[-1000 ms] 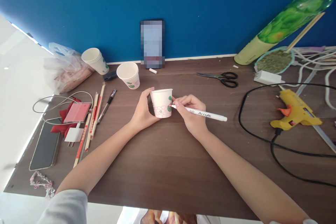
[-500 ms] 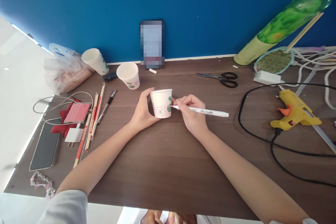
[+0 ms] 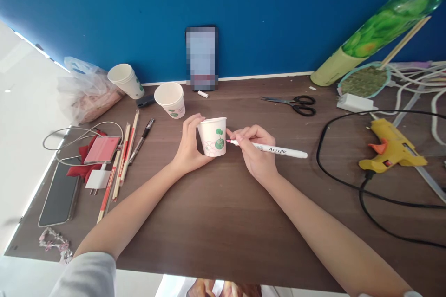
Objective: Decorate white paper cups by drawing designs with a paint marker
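Observation:
Upright on the brown table stands a white paper cup (image 3: pixel 211 137) with a green plant print and a pink scalloped line pattern. My left hand (image 3: pixel 190 146) is wrapped round its left side, thumb low at the front and fingers behind the rim. In my right hand (image 3: pixel 258 151) is a white acrylic marker (image 3: pixel 284 151), gripped like a pen. Its pink tip points left, close beside the cup's right edge; whether it touches I cannot tell. A second paper cup (image 3: pixel 170 100) with a similar print stands behind, to the left.
Stacked cups (image 3: pixel 126 81) and a plastic bag (image 3: pixel 88 95) sit back left. Wrapped chopsticks (image 3: pixel 120 162), a pen (image 3: pixel 142 139) and a phone (image 3: pixel 60 192) lie left. Another phone (image 3: pixel 202 58) leans on the blue wall. Scissors (image 3: pixel 292 103) and a corded yellow glue gun (image 3: pixel 392 148) lie right.
My left hand has turned the cup, so its green plant print has come from the right edge round to the front. The marker has drawn slightly right, away from the print.

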Available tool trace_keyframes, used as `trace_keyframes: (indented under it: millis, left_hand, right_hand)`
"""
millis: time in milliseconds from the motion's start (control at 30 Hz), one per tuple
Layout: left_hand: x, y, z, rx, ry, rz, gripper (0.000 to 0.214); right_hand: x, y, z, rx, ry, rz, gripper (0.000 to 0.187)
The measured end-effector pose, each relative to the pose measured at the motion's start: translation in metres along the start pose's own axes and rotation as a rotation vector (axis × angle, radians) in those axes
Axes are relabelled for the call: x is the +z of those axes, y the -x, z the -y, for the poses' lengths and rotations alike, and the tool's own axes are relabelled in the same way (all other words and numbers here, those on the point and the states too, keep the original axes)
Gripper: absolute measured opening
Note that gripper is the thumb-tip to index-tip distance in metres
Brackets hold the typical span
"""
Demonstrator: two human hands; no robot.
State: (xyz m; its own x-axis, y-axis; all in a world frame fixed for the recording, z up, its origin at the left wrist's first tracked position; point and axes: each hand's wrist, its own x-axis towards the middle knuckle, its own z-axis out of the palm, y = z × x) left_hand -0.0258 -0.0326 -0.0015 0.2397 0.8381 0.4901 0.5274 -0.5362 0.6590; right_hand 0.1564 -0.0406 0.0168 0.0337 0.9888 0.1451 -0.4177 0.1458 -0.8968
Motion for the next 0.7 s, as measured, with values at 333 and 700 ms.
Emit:
trace_keyframes:
  millis: [333,700]
  left_hand:
    - [0.001,0.0025,-0.0021,-0.091,0.016,0.057,0.097]
    - [0.0022,0.0008,-0.0013,-0.032,0.013,0.012,0.089]
  right_hand:
    - [0.0027,0.0014,0.004,-0.116,0.164,0.005,0.027]
    - [0.0068,0.0045,0.0024,-0.176,0.274,0.053,0.026]
